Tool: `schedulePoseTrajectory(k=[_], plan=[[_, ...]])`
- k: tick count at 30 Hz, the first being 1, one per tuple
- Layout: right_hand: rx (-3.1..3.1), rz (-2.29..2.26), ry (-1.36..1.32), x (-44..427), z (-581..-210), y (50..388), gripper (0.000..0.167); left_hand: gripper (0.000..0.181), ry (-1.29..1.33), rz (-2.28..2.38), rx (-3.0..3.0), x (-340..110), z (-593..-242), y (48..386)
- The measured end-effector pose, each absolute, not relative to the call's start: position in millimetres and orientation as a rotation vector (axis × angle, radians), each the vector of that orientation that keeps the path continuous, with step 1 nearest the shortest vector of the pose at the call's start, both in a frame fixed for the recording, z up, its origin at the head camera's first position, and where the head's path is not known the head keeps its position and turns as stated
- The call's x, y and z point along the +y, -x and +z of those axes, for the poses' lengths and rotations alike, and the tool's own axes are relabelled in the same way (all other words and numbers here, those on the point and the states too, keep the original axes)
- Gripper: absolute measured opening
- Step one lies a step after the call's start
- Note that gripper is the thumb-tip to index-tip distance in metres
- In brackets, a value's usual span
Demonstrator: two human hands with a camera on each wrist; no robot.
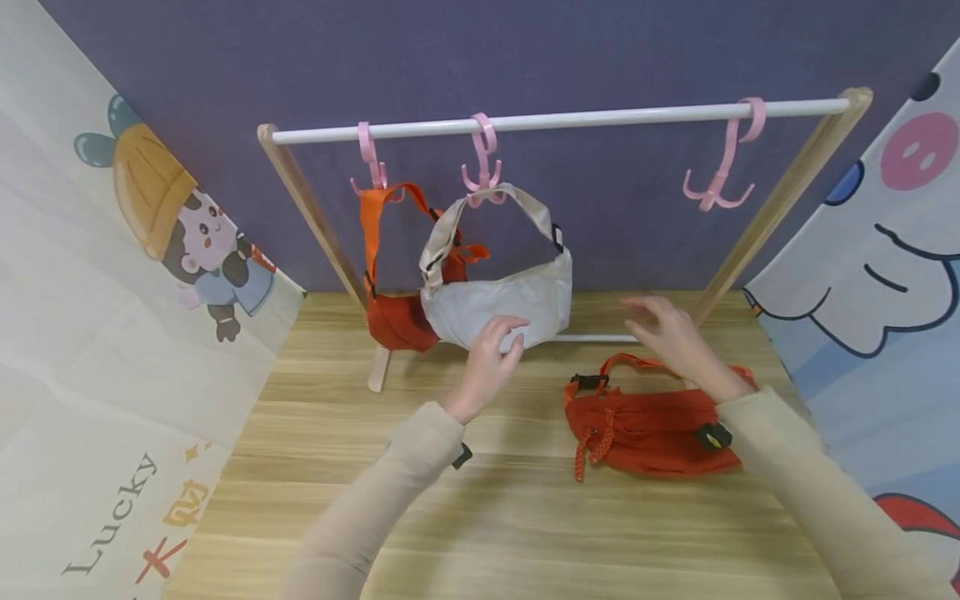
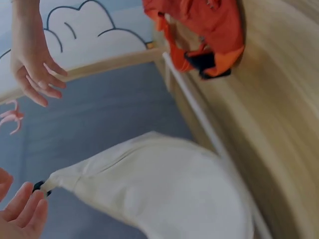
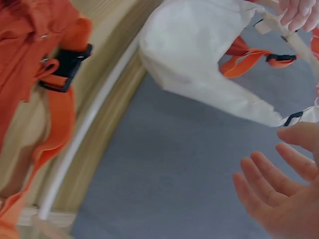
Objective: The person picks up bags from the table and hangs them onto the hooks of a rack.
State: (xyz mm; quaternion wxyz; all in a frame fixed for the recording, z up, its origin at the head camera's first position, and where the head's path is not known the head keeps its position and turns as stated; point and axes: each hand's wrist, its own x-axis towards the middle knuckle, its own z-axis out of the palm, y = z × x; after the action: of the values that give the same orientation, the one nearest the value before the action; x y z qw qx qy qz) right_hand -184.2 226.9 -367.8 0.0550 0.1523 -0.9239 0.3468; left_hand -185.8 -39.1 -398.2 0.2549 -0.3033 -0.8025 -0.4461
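Observation:
A white waist bag (image 1: 502,300) hangs by its strap from the middle pink hook (image 1: 482,162). My left hand (image 1: 487,367) is in front of it, fingers loosely bent and holding nothing; whether it touches the bag, I cannot tell. To the right, my right hand (image 1: 670,337) hovers with relaxed fingers, apart from the white bag in the right wrist view. Below that hand, a red-orange waist bag (image 1: 652,429) lies on the wooden surface, partly covered by the right sleeve. Another orange bag (image 1: 401,321) hangs from the left pink hook (image 1: 371,162), partly behind the white one.
A white rail (image 1: 600,119) on wooden posts (image 1: 780,212) carries the hooks, with a third pink hook (image 1: 722,171) at the right. A lower white bar (image 1: 600,338) runs near the wooden surface (image 1: 315,467). Printed cloths flank both sides.

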Motion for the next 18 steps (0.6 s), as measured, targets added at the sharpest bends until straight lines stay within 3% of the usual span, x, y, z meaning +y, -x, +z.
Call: schedulePoseTrajectory(k=[18], plan=[[-2.841,1.083,-0.372,270.4,-412.0,181.8,0.029,0.025,0.803,-1.288,-2.532,-5.9,-448.5,182.0]])
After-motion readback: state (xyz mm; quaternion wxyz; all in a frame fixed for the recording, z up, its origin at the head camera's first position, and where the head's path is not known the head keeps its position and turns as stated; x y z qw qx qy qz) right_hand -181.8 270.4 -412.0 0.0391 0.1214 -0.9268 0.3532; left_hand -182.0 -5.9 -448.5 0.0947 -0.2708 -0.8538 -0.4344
